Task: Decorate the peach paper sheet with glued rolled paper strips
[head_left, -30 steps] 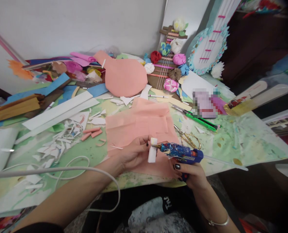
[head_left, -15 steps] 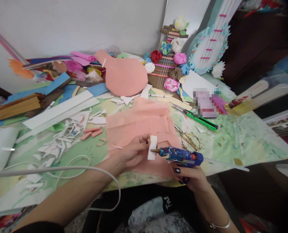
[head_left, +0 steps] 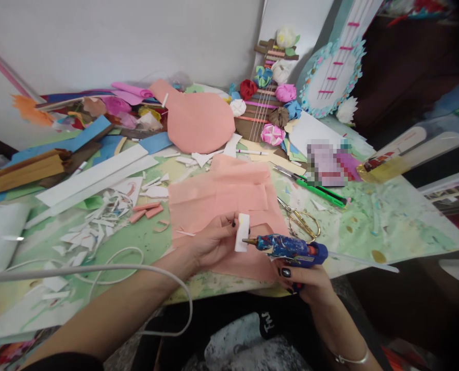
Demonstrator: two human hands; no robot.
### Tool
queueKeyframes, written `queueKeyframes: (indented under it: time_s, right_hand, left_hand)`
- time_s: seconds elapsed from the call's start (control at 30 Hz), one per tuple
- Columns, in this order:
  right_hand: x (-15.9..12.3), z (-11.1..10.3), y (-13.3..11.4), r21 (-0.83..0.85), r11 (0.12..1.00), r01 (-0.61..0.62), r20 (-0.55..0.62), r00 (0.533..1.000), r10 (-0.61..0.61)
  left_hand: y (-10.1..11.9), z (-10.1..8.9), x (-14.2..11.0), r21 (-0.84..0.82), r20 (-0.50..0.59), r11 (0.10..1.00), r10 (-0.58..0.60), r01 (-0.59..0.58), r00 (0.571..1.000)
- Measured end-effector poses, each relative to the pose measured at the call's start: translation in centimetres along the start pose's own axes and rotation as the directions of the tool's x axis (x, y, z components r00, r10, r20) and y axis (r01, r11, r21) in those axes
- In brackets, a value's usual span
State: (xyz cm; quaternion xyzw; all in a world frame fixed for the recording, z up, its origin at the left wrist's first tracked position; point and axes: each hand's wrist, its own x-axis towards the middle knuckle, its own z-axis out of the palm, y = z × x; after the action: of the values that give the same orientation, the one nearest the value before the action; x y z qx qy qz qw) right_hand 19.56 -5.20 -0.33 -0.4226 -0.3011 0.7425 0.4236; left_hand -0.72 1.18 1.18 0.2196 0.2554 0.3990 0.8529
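Well, in the head view the left hand (head_left: 214, 241) pinches a small white strip (head_left: 242, 233) between thumb and fingers, holding it upright over a salmon-coloured sheet (head_left: 229, 190) spread on the table. The right hand (head_left: 305, 278) is closed around the grip of a blue glue gun (head_left: 287, 248), whose body is speckled with paint. Its metal nozzle (head_left: 250, 241) points left and overlaps the lower part of the strip; whether it actually touches the surface is hard to tell. A translucent glue stick (head_left: 363, 262) juts out of the gun's rear. Just beyond the gun, gold-handled scissors (head_left: 305, 224) lie by the sheet's right edge, and near them rests a green cutter (head_left: 320, 192) with its blade out. To the left of the sheet sit a few short salmon pieces (head_left: 147, 211) and a heap of white scraps (head_left: 88, 226). A white cable (head_left: 156, 269) loops across in front of the left forearm. Behind the sheet is a salmon guitar-shaped piece (head_left: 200, 123); to its right stands a brown guitar model (head_left: 248, 128) covered with paper flowers, and farther right a pale blue stringed model (head_left: 328, 82) leans upright against the wall.
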Motion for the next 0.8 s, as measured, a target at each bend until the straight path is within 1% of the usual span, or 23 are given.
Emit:
queueKeyframes:
  time_s: [0.1, 0.2, 0.5, 0.67, 0.8]
  right_hand:
    - [-0.39, 0.22, 0.00, -0.018, 1.000, -0.018, -0.017, 1.000, 0.017]
    - [-0.48, 0.34, 0.04, -0.028, 0.999, -0.020, -0.028, 0.999, 0.019]
    - [0.33, -0.44, 0.41, -0.059, 0.998, 0.012, -0.013, 1.000, -0.013]
    - [0.35, -0.26, 0.30, -0.070, 0.997, 0.034, -0.030, 0.999, -0.036]
    - [0.39, -0.06, 0.13, -0.073, 0.997, 0.039, -0.038, 0.998, -0.042]
  left_hand:
    - [0.01, 0.08, -0.01, 0.005, 0.012, 1.000, -0.006, 0.006, 1.000]
    - [0.03, 0.10, -0.07, 0.010, -0.006, 1.000, -0.002, 0.002, 1.000]
    - [0.05, 0.21, -0.24, 0.003, -0.015, 1.000, -0.023, 0.023, 1.000]
    - [-0.07, 0.11, -0.19, 0.028, -0.014, 0.999, -0.036, 0.036, 0.999]
    - [-0.11, 0.06, -0.18, 0.024, -0.006, 0.999, -0.023, 0.023, 1.000]
